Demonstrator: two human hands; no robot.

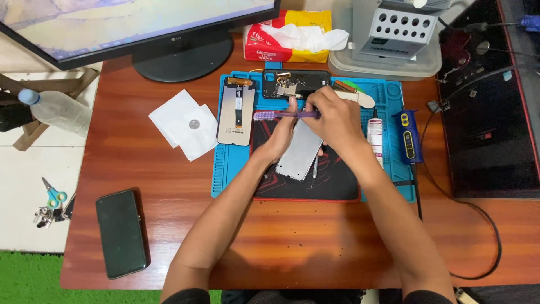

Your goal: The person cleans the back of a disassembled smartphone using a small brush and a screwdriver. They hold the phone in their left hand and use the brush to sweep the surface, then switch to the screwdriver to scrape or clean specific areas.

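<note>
Purple brush (284, 115) pinched in right hand (333, 119) fingers; left hand (283, 134) fingers grasp silver panel (299, 151).

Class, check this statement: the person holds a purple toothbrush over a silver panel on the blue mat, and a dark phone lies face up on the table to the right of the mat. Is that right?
One detail is wrong. The head view shows the dark phone lying to the left of the blue mat, near the table's front edge. The rest holds: the right hand holds the purple toothbrush over the silver panel, which the left hand steadies.
</note>
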